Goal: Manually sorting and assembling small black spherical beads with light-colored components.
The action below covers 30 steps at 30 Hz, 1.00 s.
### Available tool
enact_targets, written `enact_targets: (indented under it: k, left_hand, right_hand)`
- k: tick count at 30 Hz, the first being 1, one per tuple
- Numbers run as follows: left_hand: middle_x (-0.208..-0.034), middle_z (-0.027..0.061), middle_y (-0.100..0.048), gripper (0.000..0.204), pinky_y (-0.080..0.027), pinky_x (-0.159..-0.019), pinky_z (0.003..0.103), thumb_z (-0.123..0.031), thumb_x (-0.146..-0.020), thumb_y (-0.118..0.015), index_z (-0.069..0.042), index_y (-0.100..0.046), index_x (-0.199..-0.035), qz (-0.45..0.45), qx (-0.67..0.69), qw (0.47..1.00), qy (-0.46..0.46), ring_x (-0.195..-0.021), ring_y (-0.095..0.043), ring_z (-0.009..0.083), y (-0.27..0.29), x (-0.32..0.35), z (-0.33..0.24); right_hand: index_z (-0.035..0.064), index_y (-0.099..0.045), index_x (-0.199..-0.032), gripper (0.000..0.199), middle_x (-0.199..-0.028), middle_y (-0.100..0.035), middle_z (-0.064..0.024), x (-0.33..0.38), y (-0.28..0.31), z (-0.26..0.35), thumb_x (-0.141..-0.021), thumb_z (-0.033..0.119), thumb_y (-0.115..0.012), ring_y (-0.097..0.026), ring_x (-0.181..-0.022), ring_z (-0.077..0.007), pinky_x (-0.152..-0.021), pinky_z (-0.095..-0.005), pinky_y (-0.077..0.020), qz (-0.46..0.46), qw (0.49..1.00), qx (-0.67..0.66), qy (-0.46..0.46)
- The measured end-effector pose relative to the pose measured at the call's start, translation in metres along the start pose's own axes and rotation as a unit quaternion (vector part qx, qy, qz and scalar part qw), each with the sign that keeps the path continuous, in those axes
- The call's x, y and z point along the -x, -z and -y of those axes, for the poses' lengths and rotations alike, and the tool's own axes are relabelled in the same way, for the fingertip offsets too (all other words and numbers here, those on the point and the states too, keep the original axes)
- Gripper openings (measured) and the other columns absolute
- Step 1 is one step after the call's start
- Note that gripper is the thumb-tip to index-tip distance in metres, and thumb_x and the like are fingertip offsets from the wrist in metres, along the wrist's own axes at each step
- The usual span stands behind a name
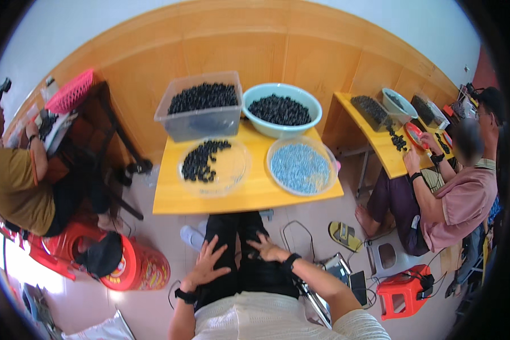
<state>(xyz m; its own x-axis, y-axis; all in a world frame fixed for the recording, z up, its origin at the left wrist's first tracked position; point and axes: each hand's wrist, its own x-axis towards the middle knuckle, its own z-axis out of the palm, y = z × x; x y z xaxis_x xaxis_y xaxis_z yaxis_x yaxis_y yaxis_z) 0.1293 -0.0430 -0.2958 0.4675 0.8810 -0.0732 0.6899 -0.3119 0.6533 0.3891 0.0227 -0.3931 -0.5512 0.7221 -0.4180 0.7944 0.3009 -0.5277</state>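
My left hand (205,263) lies flat on my left thigh, fingers spread, holding nothing. My right hand (267,248) rests on my right thigh the same way, fingers apart and empty. Both wrists wear dark bands. In front of my knees stands a small yellow table (170,201). On it are a clear plastic tub (201,122) of small black pieces, a light blue bowl (260,129) of black pieces, a clear plate (235,170) partly covered with black pieces, and a clear plate (277,148) filled with small grey-blue pieces.
A seated person in an olive shirt (17,187) works at a dark table with a pink basket (71,93) on the left. Another person in a pink shirt (462,201) sits at a second yellow table (379,141) on the right. Red stools (399,292), a red drum (144,269) and sandals (345,235) lie on the floor.
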Motion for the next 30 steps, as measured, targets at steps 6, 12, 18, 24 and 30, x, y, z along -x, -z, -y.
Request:
enact_targets:
  k: [6,12,18,24,30]
  left_hand:
    - [-0.148,0.0114,-0.006,0.067,-0.019,-0.104,0.053,-0.044,-0.078,-0.062,-0.025,-0.034,-0.136,0.042,0.073,0.996,-0.017,-0.131,-0.008,0.0465,-0.010,-0.018,0.018]
    - [-0.148,0.0080,-0.002,0.074,-0.022,-0.095,0.066,-0.050,-0.074,-0.063,-0.032,-0.029,-0.137,0.078,0.021,0.992,0.098,-0.130,-0.008,0.0478,-0.022,-0.033,0.037]
    - [-0.148,0.0092,-0.001,0.092,-0.025,-0.091,0.069,-0.047,-0.069,-0.067,-0.027,-0.014,-0.142,0.058,-0.041,0.986,0.154,-0.127,-0.012,0.0509,-0.016,-0.041,0.033]
    - [-0.147,0.0137,0.005,0.104,-0.030,-0.085,0.071,-0.042,-0.064,-0.074,-0.025,-0.008,-0.142,0.107,-0.109,0.978,0.143,-0.125,-0.012,0.0558,-0.006,-0.076,0.028]
    - [-0.147,0.0150,0.010,0.103,-0.027,-0.088,0.071,-0.037,-0.066,-0.074,-0.031,-0.004,-0.142,0.132,-0.080,0.971,0.183,-0.127,-0.004,0.0553,-0.006,-0.086,0.044]
  right_hand:
    - [0.0316,-0.026,-0.138,0.059,-0.145,-0.008,-0.0195,-0.018,-0.002,-0.013,-0.085,0.055,-0.041,-0.011,-0.129,-0.0479,-0.103,-0.0572,-0.0195,0.094,0.985,0.114,0.085]
    - [0.0294,-0.025,-0.139,0.064,-0.146,-0.015,-0.0123,-0.035,-0.018,-0.012,-0.084,0.059,-0.039,-0.011,-0.130,-0.0464,-0.100,-0.0629,-0.0169,0.096,0.995,0.029,0.006]
    - [0.0269,-0.021,-0.141,0.070,-0.146,-0.009,-0.0179,-0.026,-0.001,0.003,-0.083,0.059,-0.044,-0.009,-0.131,-0.0468,-0.101,-0.0614,-0.0181,0.125,0.992,0.003,-0.016]
    - [0.0213,-0.032,-0.137,0.063,-0.143,-0.017,-0.0197,-0.027,0.007,-0.003,-0.085,0.053,-0.046,-0.017,-0.131,-0.0407,-0.102,-0.0517,-0.0244,0.077,0.997,0.001,0.026]
    - [0.0069,-0.049,-0.122,0.044,-0.122,-0.048,-0.0211,-0.009,0.073,0.009,-0.084,0.029,-0.054,-0.045,-0.114,-0.0352,-0.093,-0.0399,-0.0391,0.117,0.991,0.058,0.033]
